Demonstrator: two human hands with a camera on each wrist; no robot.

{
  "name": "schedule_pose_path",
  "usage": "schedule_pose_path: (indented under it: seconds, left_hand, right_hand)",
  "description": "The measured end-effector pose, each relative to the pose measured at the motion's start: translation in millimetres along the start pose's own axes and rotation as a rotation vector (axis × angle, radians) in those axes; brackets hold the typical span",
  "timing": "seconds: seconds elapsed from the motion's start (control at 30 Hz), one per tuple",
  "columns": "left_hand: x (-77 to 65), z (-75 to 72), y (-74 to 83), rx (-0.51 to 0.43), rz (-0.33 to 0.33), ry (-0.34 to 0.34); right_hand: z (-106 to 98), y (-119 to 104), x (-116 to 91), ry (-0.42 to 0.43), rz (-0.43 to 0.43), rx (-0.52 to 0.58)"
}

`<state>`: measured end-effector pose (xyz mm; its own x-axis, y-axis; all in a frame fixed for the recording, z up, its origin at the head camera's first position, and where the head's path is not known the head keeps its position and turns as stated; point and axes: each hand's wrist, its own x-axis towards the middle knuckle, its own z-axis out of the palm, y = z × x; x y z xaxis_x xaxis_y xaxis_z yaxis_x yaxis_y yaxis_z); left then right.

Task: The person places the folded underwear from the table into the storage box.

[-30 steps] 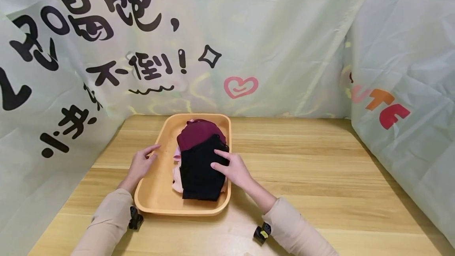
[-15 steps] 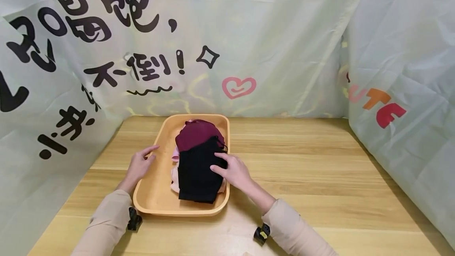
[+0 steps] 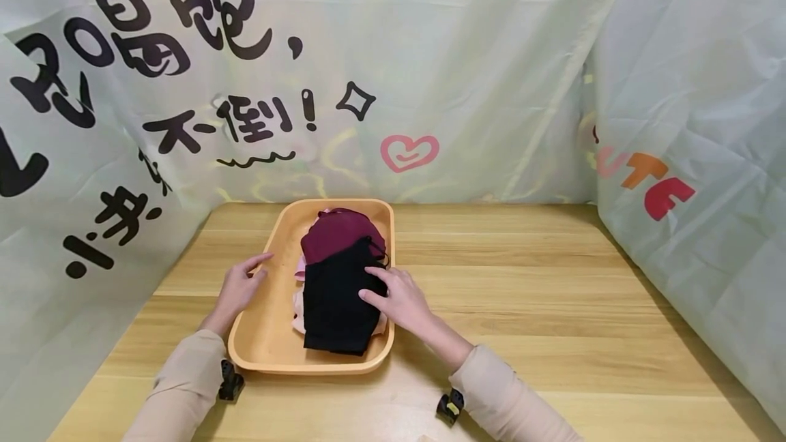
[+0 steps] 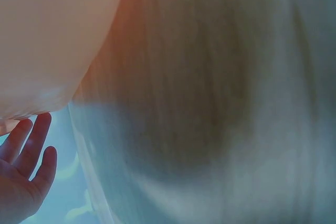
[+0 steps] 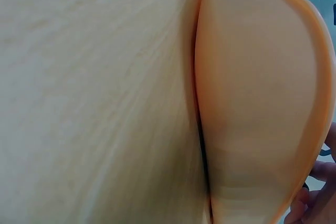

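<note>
An orange tray [image 3: 260,333] sits on the table with a pile of folded clothes in it. On top lies a folded black garment [image 3: 338,305] with thin straps; its exact kind is unclear. Partly under it is a plum garment [image 3: 340,234] with a rounded, bra-like shape. Pale pink cloth [image 3: 298,309] shows at the pile's left side. My right hand [image 3: 400,300] reaches over the tray's right rim, and its thumb and finger touch the black garment, spread apart. My left hand [image 3: 241,288] is at the left rim with relaxed fingers [image 4: 35,145], holding nothing.
The wooden table [image 3: 522,305] extends to the right of the tray. A printed cloth curtain [image 3: 491,87] closes off the back and both sides. Small black wrist cameras [image 3: 451,406] sit at each sleeve cuff.
The black garment has shifted slightly left and nearer within the tray, the right hand moving along with it. The left hand stays at the rim. The head view has turned a little.
</note>
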<state>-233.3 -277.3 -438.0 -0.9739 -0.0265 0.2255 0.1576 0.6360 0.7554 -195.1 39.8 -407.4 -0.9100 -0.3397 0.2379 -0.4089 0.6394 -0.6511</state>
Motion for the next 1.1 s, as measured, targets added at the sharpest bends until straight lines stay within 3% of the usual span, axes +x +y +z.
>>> schedule_pose_path:
  seconds: [0.43,0.8,1.1]
  left_hand:
    - [0.7,1.9,0.6,-0.017,0.006,-0.004]
    - [0.3,2.3,-1.2,-0.013,0.019,0.012]
    - [-0.3,-1.7,0.3,-0.008,0.001,0.01]
  right_hand:
    - [1,5,-4,0.027,-0.024,0.015]
    - [-4,8,-6,0.047,0.007,0.183]
    - [-3,12,-8,0.055,0.006,0.17]
